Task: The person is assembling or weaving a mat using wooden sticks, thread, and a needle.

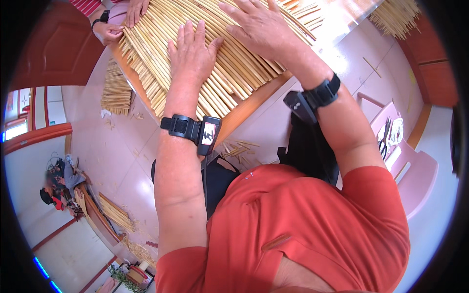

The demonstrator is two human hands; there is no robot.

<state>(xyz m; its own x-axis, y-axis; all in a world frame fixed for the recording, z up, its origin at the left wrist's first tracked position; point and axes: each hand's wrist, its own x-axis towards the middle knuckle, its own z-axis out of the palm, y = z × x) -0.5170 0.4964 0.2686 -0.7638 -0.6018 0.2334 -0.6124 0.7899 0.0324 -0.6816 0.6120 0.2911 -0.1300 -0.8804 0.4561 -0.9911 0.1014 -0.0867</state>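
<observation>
A layer of yellow reed-like stalks (229, 73) lies side by side on a wooden table (254, 105), their near ends uneven. My left hand (192, 56) rests flat on the stalks with its fingers spread. Farther right, my right hand (259, 29) is also open, palm down over the stalks; whether it touches them I cannot tell. Neither hand grips anything. Each of my wrists carries a black strap with a small box. At the far left edge, a co-worker's hand (108, 33) pinches near the stalk ends, and that person's other hand (137, 10) lies on the layer.
Bundles of stalks stand on the floor at the left (116, 88) and far right (396, 17). Cut pieces (239, 149) are scattered below the table's near edge. A pink chair (415, 176) at my right holds black-handled scissors (385, 139) and a white cloth or paper.
</observation>
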